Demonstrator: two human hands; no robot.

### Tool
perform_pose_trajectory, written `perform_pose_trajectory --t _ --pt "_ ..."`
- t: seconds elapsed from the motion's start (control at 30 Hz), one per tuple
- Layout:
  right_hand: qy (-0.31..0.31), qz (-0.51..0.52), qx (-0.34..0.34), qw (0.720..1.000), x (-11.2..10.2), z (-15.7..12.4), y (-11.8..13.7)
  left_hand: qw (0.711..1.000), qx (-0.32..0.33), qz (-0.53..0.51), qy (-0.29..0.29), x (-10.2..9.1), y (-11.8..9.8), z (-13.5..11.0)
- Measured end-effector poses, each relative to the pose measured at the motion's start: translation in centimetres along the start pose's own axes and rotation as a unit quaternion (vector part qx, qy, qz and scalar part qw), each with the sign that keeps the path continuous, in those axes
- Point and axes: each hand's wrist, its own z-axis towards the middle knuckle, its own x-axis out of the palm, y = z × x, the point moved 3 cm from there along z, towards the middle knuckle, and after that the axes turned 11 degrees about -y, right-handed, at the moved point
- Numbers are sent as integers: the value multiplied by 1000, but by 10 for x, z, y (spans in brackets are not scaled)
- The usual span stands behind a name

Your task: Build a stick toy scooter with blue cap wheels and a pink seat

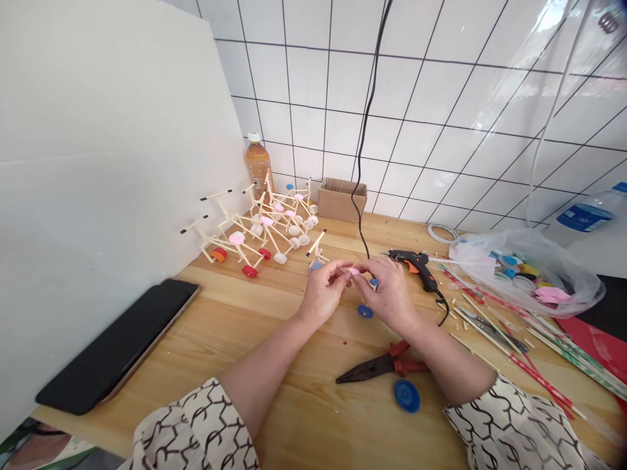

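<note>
The left hand (pixel 323 292) and the right hand (pixel 385 294) are close together, and their fingertips (pixel 341 267) pinch a small pink piece (pixel 353 271) between them. It is too small to see its shape well. A black and orange glue gun (pixel 414 267) lies just past the right hand. A blue bottle cap (pixel 365 311) sits to the near left of the glue gun, under the hands. Farther toward the person, red-handled pliers (pixel 382 367) and a bigger blue cap (pixel 407 395) lie on the wood table (pixel 298 424). Left of the glue gun stand little stick toys (pixel 267 225) with bottle cap wheels. Right of it is a clear bag of caps (pixel 522 274).
</note>
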Motion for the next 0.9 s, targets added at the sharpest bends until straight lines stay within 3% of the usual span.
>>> perform_pose_trajectory --t 0.13,0.23,0.3,0.5,0.7,0.9 --pt "-8 21 21 1000 -8 3 -8 997 45 32 -56 -5 -10 -4" --pt "19 27 51 998 -13 7 -19 989 73 77 -104 -8 -18 -8" --pt "49 22 64 996 -14 8 -24 986 80 110 -100 -8 -21 -9" --pt "122 2 35 992 -12 7 -21 955 58 290 37 -2 -22 -10" --pt "117 8 23 993 -13 7 -19 896 31 418 149 0 -20 -10" --pt "115 31 -23 993 -9 3 -16 852 47 471 225 3 -20 -12"
